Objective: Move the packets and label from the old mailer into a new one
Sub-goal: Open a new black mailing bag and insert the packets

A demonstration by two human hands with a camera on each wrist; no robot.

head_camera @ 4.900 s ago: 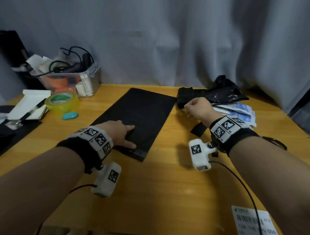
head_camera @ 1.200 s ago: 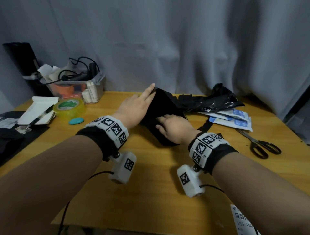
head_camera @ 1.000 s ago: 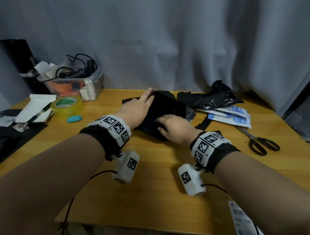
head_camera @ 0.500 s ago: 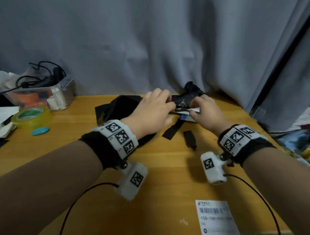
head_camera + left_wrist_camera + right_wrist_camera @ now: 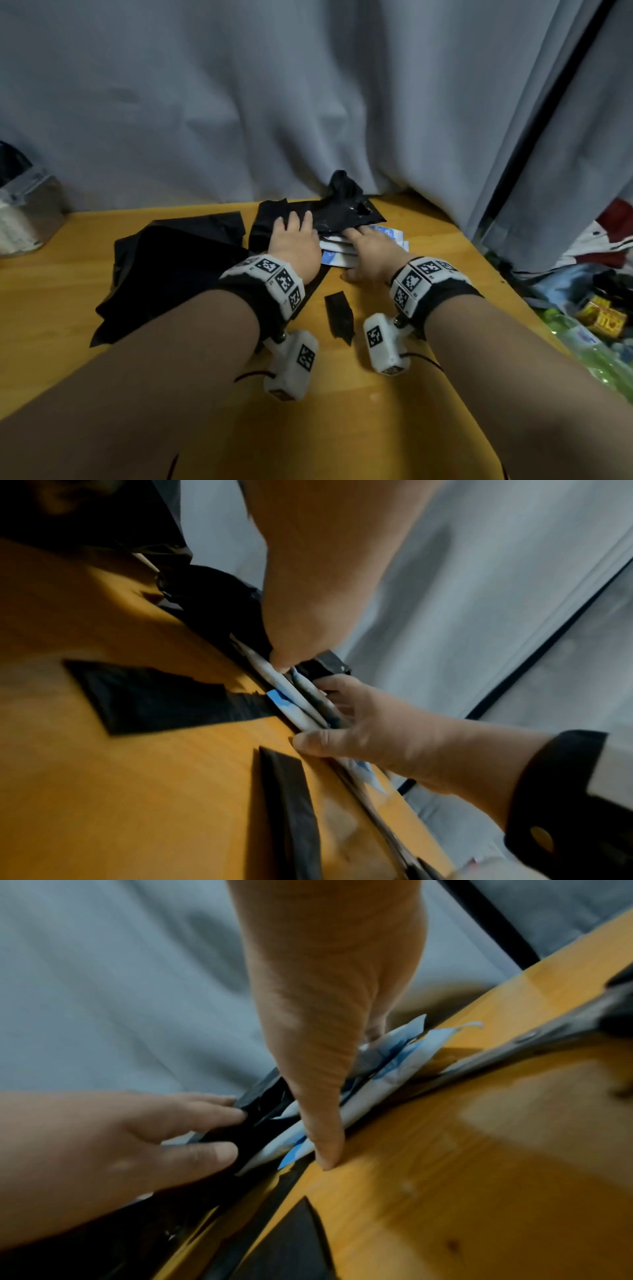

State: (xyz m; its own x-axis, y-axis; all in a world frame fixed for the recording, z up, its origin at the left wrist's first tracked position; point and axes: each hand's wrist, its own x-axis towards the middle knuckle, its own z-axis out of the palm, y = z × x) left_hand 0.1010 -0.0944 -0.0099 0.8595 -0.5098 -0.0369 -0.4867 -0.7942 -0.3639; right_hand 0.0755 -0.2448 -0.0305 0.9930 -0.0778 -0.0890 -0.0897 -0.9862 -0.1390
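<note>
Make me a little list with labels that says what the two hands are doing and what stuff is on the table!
Left hand: lies flat on the crumpled old mailer
Right hand: fingers on the stack of white and blue packets, thumb at its near edge
Packets: on the table, partly under the old mailer
New mailer: black, lying to the left
Black scrap: loose between the wrists
Label: not in view
</note>
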